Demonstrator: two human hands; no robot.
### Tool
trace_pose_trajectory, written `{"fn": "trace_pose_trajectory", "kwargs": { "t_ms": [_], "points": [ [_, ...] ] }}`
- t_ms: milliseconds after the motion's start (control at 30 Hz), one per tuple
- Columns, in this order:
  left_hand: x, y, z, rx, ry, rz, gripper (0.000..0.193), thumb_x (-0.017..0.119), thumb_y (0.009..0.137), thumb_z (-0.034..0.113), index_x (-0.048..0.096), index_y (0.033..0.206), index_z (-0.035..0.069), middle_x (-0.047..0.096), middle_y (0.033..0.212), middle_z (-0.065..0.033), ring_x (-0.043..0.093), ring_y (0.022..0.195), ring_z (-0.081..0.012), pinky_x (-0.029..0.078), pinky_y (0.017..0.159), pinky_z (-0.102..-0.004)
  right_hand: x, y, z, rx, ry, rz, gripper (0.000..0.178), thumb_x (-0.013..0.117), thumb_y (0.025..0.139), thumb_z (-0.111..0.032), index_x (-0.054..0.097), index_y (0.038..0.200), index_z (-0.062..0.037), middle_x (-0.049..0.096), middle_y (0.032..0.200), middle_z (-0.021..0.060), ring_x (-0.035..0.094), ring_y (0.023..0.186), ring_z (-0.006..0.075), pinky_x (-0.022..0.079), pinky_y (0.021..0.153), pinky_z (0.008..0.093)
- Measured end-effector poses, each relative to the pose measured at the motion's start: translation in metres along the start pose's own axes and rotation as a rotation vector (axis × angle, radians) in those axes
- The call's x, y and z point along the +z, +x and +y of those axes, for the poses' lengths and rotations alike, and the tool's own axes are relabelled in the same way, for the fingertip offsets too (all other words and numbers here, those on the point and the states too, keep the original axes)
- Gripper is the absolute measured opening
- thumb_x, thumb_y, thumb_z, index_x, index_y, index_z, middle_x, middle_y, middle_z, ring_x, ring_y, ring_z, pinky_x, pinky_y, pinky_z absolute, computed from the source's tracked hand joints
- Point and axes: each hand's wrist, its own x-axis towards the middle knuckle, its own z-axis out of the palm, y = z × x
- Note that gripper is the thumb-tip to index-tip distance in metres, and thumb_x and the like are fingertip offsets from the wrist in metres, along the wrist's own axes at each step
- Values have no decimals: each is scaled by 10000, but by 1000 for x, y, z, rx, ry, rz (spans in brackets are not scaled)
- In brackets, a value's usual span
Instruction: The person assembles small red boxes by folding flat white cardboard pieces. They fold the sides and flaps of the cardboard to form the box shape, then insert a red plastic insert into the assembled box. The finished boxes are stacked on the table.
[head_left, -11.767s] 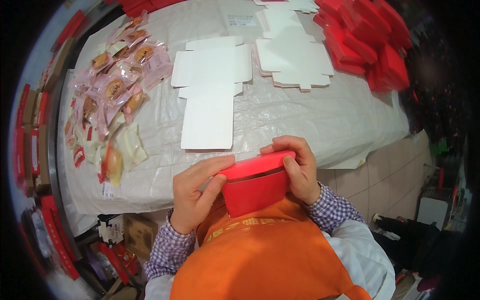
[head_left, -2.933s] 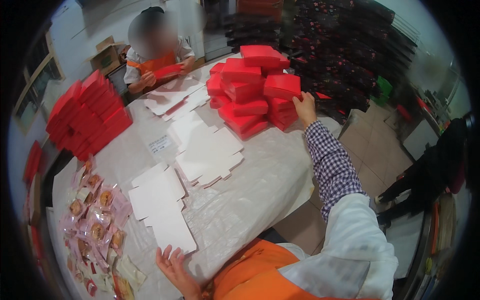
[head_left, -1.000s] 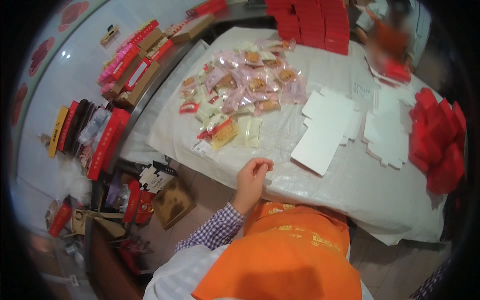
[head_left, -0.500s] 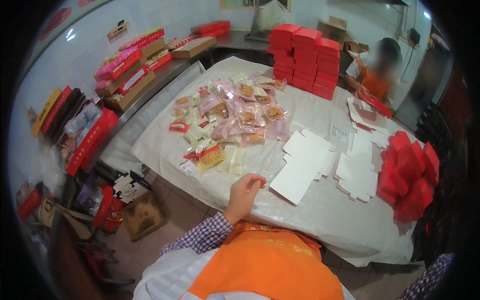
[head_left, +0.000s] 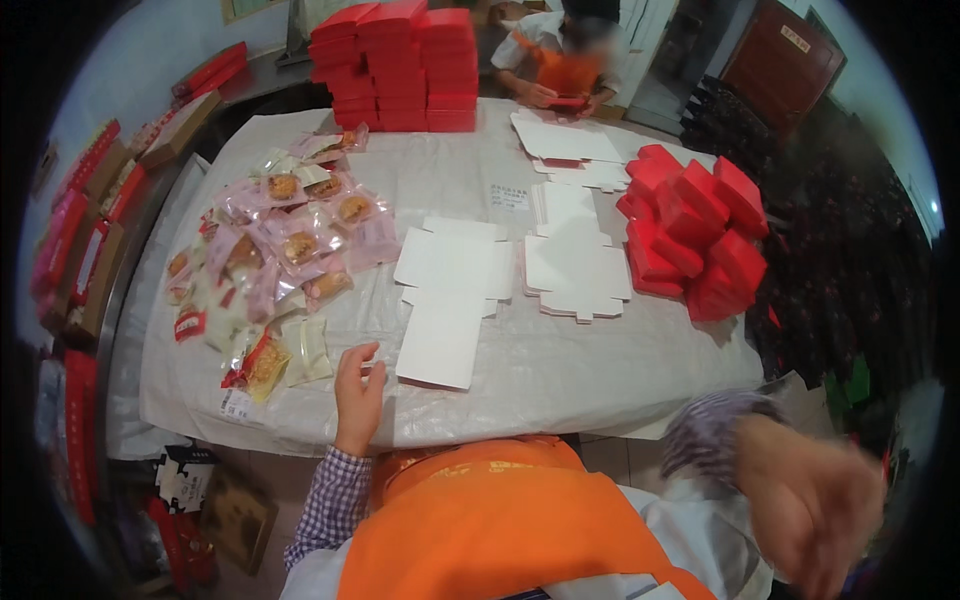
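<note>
My left hand [head_left: 360, 395] hangs over the near edge of the cloth-covered table, thumb and loosely bent fingers apart, with nothing in it. Just to its right lies an unfolded white box blank [head_left: 450, 300], flat on the cloth. A second pile of white box blanks [head_left: 577, 265] sits farther right. Left of my hand, clear-wrapped pastries [head_left: 300, 245] are heaped, with a yellow packet [head_left: 268, 368] at the near end. My right hand [head_left: 815, 505] is raised at the lower right, beyond the table edge; motion smears its fingers, and I cannot make out anything in it.
Red boxes [head_left: 400, 70] are stacked high at the back. A loose heap of red boxes [head_left: 695, 235] lies on the right. Across the table a co-worker [head_left: 565, 75] handles a red box beside more white blanks [head_left: 565, 140]. Cartons [head_left: 100, 210] line the left counter.
The view has swung to the right, shifting the table leftward. My right hand has come into view, moving fast. My left hand stays near the table edge, its thumb and fingers now farther apart.
</note>
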Motion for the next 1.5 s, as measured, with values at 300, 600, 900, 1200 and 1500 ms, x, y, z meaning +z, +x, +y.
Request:
{"fn": "trace_pose_trajectory", "kwargs": {
  "t_ms": [300,600,900,1200,1500],
  "points": [
    [30,22,-32,-170,21,-262,462,666,948,119,551,1374,-19,623,1129,-138,616,848,-202,537,769,-311,75,-269,-67,1317,326,-1316,589,795,810,-155,572,1331,8,568,1320,226,536,1234,381,447,1040,459],
    [45,24,-30,-240,-27,-275,358,630,969,68,607,1320,-4,632,1155,-98,629,936,-145,528,793,-263,85,-324,-95,1100,327,-1673,713,785,840,-308,521,1391,60,438,1487,294,411,1395,450,385,1141,488],
    [35,37,-8,72,168,-348,441,639,876,15,598,1315,1,602,1226,-176,600,1134,-343,495,969,-393,92,-317,-90,960,337,-1640,696,772,855,-313,520,1412,21,463,1460,296,438,1374,449,368,1141,512],
    [42,114,-39,398,640,-545,519,561,842,-36,588,1356,35,488,1498,-222,424,1438,-374,357,1180,-474,89,-363,-40,1053,110,-1640,553,510,904,-36,469,1449,43,412,1556,251,368,1466,399,269,1231,458],
    [56,153,-45,574,567,-608,345,584,930,108,646,1264,47,620,1366,-146,564,1296,-307,404,1146,-436,75,-394,3,1135,354,-1613,518,645,872,-103,571,1372,8,544,1420,219,495,1321,363,382,1150,445]
  ]
}}
